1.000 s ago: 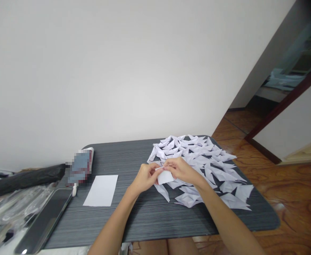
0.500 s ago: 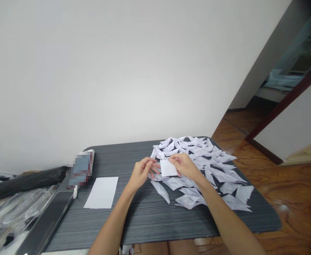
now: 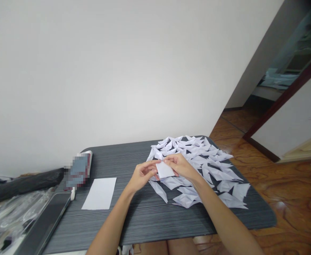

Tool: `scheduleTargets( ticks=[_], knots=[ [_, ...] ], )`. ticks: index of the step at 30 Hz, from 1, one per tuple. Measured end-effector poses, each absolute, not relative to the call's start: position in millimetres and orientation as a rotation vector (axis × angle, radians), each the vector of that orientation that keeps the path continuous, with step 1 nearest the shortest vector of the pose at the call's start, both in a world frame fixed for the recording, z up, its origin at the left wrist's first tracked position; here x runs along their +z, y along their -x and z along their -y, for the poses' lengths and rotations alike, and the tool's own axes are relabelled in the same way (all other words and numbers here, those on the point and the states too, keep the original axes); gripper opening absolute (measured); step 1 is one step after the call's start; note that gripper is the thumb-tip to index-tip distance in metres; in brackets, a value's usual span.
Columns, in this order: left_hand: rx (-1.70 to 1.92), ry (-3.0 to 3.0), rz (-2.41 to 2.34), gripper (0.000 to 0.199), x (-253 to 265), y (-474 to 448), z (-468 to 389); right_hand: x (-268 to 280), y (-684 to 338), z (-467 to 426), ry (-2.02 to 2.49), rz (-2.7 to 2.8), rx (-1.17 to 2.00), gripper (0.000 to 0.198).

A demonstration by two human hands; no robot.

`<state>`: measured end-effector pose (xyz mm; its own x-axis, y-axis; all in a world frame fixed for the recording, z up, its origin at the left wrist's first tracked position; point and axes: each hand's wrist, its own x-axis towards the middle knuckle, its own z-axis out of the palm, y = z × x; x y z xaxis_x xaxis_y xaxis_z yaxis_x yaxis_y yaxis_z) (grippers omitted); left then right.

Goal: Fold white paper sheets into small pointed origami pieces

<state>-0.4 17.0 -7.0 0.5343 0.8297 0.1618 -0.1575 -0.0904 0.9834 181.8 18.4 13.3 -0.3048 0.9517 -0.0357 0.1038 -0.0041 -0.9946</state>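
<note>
Paper pc (image 3: pixel 165 170) x1 in R hand (image 3: pixel 182 166) grip, L hand (image 3: pixel 141 175) at edge, grip unclear, 1 sheet (image 3: pixel 99 193) left, dozens folded pcs (image 3: pixel 187 199) right on desk (image 3: pixel 145 223).

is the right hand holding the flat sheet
No, the right hand holds a small folded paper, while the flat sheet lies untouched on the table.

Person's right hand (image 3: pixel 179 165) pinching, thumb uppermost, left hand (image 3: pixel 142 173) loosely curled beside that grip, forearms (image 3: pixel 112 219) (both bare) angled toward it
</note>
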Motion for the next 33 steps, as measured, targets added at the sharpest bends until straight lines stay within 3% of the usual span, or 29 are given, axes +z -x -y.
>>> scheduleTargets(
  ticks=[10,22,24,33],
  knots=[
    [0.913,-1.581,-0.766,0.019,-0.7,-2.2,-16.6,7.9,-179.4,-17.7,1.099,1.522,1.394,0.016],
    [1.157,-1.761,-1.092,0.019,-0.1,-1.1,-16.0,17.8,-188.5,-18.4,0.881,1.780,1.155,0.020],
    [1.184,-1.789,-1.107,0.017,-2.6,-2.8,-14.8,13.2,-183.2,-19.7,0.931,1.700,1.091,0.011],
    [1.393,-1.841,-1.241,0.015,-17.1,-10.5,-10.8,0.6,-165.9,-23.2,0.983,1.173,1.353,0.026]
  ],
)
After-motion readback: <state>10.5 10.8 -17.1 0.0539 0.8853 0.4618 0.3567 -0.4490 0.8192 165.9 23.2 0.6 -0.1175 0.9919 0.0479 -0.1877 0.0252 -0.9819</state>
